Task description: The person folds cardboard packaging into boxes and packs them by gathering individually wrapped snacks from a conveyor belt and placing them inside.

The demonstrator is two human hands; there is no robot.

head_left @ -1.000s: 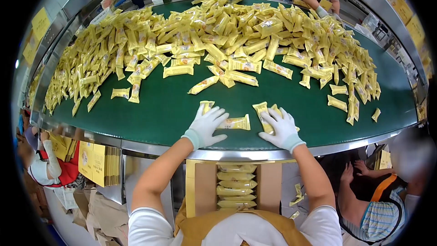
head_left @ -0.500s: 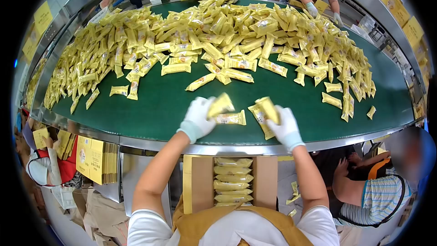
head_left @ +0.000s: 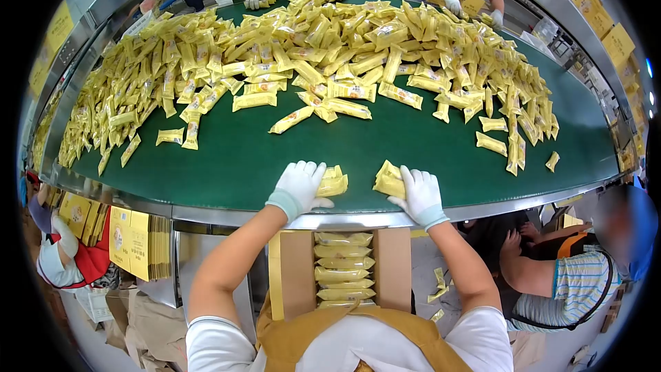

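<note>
The left hand [head_left: 297, 187], in a white glove, is closed around the left bundle [head_left: 334, 182], at least two yellow packets held together near the middle of the near edge of the green surface [head_left: 227, 165]. The right hand [head_left: 421, 196], gloved alike, grips the right bundle [head_left: 390, 180], again at least two packets, just to the right with a strip of green between the bundles. Fingers hide the outer ends of both, so the exact count cannot be told.

The wrappers are glossy pale yellow, slim and puffed, with flat crimped ends and white glints where light catches the film. The inner ends of the two bundles face each other.

Farther off, a broad heap [head_left: 303, 41] of similar packets spreads from left to right; on its near side, some loose packets [head_left: 351, 91] show a pale label with small dark print and an orange patch. Nearer than the metal rim [head_left: 330, 221], an open cardboard box [head_left: 295, 269] holds a row of packets [head_left: 343, 262] lying crosswise, their plump sides up.
</note>
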